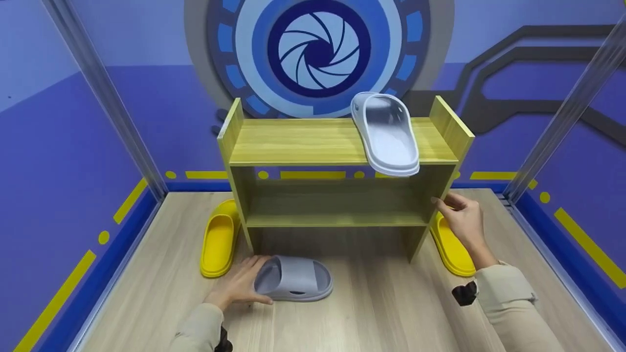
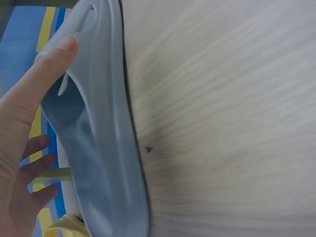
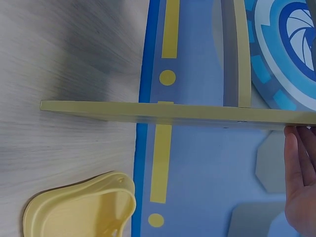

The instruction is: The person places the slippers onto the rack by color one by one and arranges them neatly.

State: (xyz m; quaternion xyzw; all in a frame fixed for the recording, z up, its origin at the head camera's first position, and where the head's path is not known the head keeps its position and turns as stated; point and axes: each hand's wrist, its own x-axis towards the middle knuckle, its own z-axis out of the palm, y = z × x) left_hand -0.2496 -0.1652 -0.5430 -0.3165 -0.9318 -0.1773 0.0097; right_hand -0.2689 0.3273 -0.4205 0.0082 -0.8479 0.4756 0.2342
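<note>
A grey slipper [image 1: 298, 278] lies sideways on the floor before a low wooden shelf [image 1: 293, 142]. My left hand [image 1: 242, 283] is spread around the slipper's left end, thumb on the near side and fingers on the far side. In the left wrist view the thumb [image 2: 59, 57] overlaps the slipper's upper [image 2: 94, 64], while the other fingers stand apart from it. My right hand [image 1: 462, 217] holds the front edge of the shelf's right side panel [image 3: 177, 112], fingers against its outer face. A light grey slipper [image 1: 389, 132] rests on the top board, its end overhanging the front.
One yellow slipper [image 1: 218, 242] lies left of the shelf; another yellow slipper [image 1: 455, 249] lies to its right, partly behind my right hand. Blue printed walls [image 1: 161, 112] and metal corner posts [image 1: 105, 93] enclose the wooden floor [image 1: 376, 308].
</note>
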